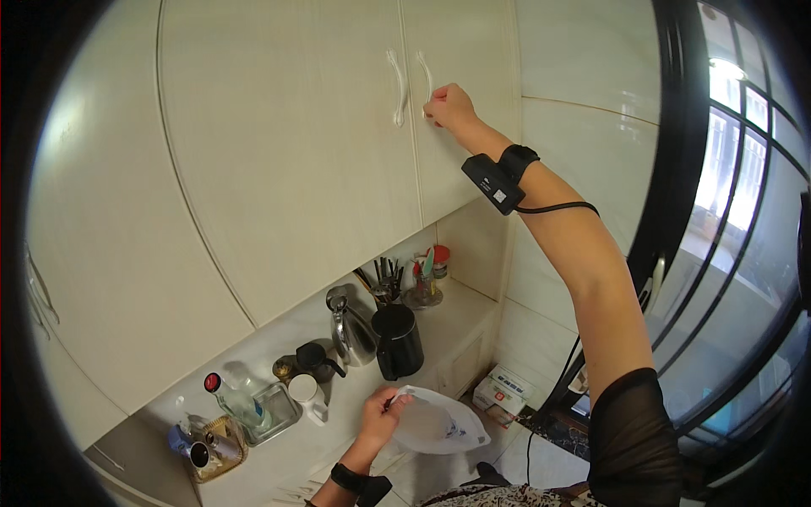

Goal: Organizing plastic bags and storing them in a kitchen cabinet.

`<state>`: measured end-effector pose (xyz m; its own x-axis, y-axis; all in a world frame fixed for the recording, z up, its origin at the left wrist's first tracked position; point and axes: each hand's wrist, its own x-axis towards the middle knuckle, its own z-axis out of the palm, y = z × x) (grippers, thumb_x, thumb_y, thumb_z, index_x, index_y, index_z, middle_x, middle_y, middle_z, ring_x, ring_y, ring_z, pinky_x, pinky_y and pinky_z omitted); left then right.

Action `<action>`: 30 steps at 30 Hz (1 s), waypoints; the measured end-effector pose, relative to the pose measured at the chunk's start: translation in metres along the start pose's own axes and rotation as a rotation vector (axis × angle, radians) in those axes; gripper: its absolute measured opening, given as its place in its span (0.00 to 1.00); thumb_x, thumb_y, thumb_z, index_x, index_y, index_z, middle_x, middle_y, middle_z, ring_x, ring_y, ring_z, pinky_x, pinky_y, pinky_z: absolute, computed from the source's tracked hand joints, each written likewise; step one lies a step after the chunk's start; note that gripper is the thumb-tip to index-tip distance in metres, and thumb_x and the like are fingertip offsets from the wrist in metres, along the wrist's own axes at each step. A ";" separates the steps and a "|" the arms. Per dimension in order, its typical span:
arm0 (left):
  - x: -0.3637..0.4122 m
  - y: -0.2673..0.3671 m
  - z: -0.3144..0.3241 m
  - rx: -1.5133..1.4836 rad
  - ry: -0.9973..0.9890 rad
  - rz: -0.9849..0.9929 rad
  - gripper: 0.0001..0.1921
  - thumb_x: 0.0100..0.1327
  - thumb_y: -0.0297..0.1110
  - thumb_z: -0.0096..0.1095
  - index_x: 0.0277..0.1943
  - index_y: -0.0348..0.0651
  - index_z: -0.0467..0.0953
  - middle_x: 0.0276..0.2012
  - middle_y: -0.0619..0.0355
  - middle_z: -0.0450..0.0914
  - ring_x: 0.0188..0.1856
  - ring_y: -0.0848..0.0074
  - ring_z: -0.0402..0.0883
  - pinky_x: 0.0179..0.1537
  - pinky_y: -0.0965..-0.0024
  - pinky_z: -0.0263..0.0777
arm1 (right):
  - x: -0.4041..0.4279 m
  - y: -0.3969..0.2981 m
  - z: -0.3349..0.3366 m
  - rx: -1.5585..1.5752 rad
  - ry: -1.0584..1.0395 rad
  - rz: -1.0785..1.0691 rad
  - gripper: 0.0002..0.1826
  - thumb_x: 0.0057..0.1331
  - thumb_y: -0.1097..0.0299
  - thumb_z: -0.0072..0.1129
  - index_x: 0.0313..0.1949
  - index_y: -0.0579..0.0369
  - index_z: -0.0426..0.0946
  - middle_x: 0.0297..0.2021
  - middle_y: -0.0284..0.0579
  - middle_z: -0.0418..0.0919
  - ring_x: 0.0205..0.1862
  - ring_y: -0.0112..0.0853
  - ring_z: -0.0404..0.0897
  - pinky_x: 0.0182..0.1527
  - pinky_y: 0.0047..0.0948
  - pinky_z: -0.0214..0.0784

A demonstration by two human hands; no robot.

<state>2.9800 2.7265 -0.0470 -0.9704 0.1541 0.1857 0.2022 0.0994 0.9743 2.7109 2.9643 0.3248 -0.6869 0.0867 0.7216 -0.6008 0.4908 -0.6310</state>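
My right hand (pixel 448 106) is raised, its fingers closed around the lower end of a curved white handle (pixel 426 70) on the rightmost upper cabinet door (pixel 466 152). The door sits flush beside its neighbour, which has a matching handle (pixel 398 89). Lower down, my left hand (pixel 382 418) pinches the rim of a translucent white plastic bag or soft container (pixel 440 424) with a dark blue print on its side. It hangs in front of the counter; what it holds, if anything, cannot be told.
Along the counter (pixel 266 469) stand a black kettle (pixel 398 342), a steel vacuum jug (pixel 351 329), a white mug (pixel 307 396), a glass bottle (pixel 237 402) on a metal tray (pixel 285 409), and a wicker basket (pixel 237 447). A printed carton (pixel 502 393) sits low at right, near a black-framed glass door (pixel 665 127).
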 end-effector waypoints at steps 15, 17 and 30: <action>0.071 0.005 0.102 -0.079 0.126 -0.157 0.06 0.61 0.29 0.59 0.30 0.38 0.77 0.17 0.71 0.64 0.17 0.89 0.58 0.18 0.80 0.49 | -0.020 0.000 -0.093 0.218 -0.215 -0.213 0.22 0.50 0.48 0.68 0.22 0.55 0.74 0.20 0.35 0.74 0.23 0.19 0.68 0.27 0.20 0.59; 0.076 0.002 0.111 -0.062 0.111 -0.158 0.07 0.62 0.30 0.59 0.29 0.39 0.77 0.17 0.71 0.63 0.17 0.89 0.58 0.18 0.80 0.49 | -0.048 -0.004 -0.131 0.275 -0.182 -0.248 0.22 0.49 0.47 0.68 0.23 0.54 0.75 0.21 0.34 0.74 0.25 0.18 0.68 0.28 0.18 0.55; 0.087 -0.016 0.143 -0.098 -0.094 -0.207 0.07 0.62 0.33 0.59 0.31 0.39 0.78 0.16 0.71 0.62 0.18 0.88 0.57 0.19 0.80 0.51 | -0.086 0.047 -0.293 -0.053 0.119 0.020 0.21 0.51 0.59 0.58 0.39 0.63 0.74 0.27 0.35 0.73 0.25 0.21 0.68 0.27 0.20 0.57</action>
<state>2.9108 2.8784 -0.0650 -0.9723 0.2319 -0.0274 -0.0179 0.0429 0.9989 2.8616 3.2335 0.3163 -0.6433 0.1976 0.7397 -0.5629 0.5327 -0.6319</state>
